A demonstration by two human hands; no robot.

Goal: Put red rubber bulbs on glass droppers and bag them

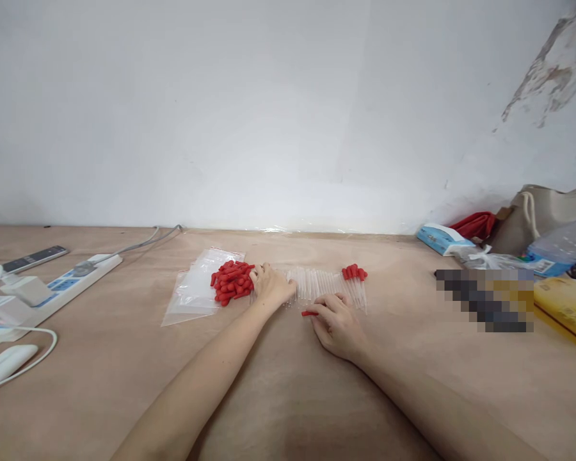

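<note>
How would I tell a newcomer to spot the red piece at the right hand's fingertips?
On the brown table, find the row of clear tubes. Just nearer the camera than that row, the right hand holds one small red piece at its fingertips. Unlike the big red pile at left and red cluster at right, it is by itself.

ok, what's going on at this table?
A person's right hand pinches one red bulb on the near side of a row of clear tubes. The left hand is at the edge of a pile of red bulbs, its grip unclear. At the row's right end, a cluster of red bulbs tops several tubes.
</note>
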